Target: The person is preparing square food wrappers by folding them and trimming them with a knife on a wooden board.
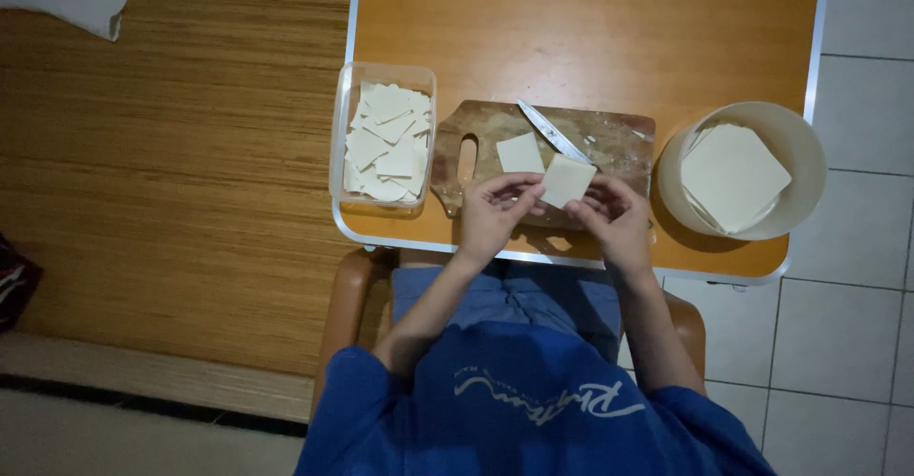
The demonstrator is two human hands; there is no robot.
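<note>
From the head camera looking straight down, your left hand and right hand each pinch one pale square dough sheet, held just above the near edge of a wooden cutting board. The sheet is tilted like a diamond, one corner pointing toward the far edge of the orange table, with no clear long axis. A second square sheet lies flat on the board just beside it, and a metal knife lies diagonally across the board's far side. At the table's near left corner sits a clear rectangular container filled with cut pale pieces. Near the right edge stands a round cream bowl holding a stack of larger square sheets.
</note>
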